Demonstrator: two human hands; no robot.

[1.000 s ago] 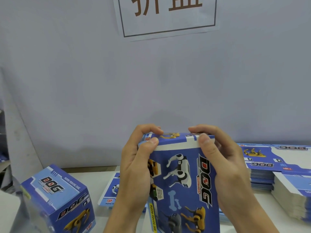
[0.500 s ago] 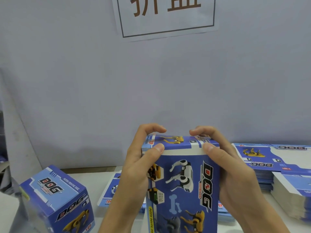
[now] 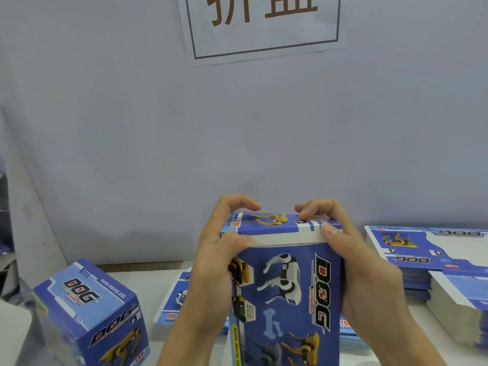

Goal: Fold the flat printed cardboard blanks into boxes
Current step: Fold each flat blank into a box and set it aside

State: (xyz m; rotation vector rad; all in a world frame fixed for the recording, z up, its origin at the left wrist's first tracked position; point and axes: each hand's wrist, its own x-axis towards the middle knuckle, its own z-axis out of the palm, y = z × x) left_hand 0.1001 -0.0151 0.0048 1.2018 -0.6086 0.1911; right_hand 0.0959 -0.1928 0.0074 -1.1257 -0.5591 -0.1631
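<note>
I have the half-formed box held upright between both hands, above the near edge of the table, roughly at its middle. My left hand wraps the left side panel, thumb pressed flat on the white strip along the front top edge, fingers curled over onto the lid flap. My right hand mirrors it on the right side, thumb on the same white strip, fingertips bearing down on the flap's far right part. So both hands are curled round the box, pinching its top corners; neither is spread.

The flap looks nearly seated, and I judge the step in hand to be tucking it closed.

This is thin printed card, so I expect it to be light and springy, stiff along the creases but easy to dent mid-panel. The glossy print may be a little slippery. The best hold is at the corners and folded edges, where the walls brace each other; squeezing the broad front face would likely bow it and pop the flap out.

A finished box stands by the table's near-left corner. Flat blanks are stacked along the right edge, and a few more blanks lie behind the box I hold. A paper sign hangs on the wall.
</note>
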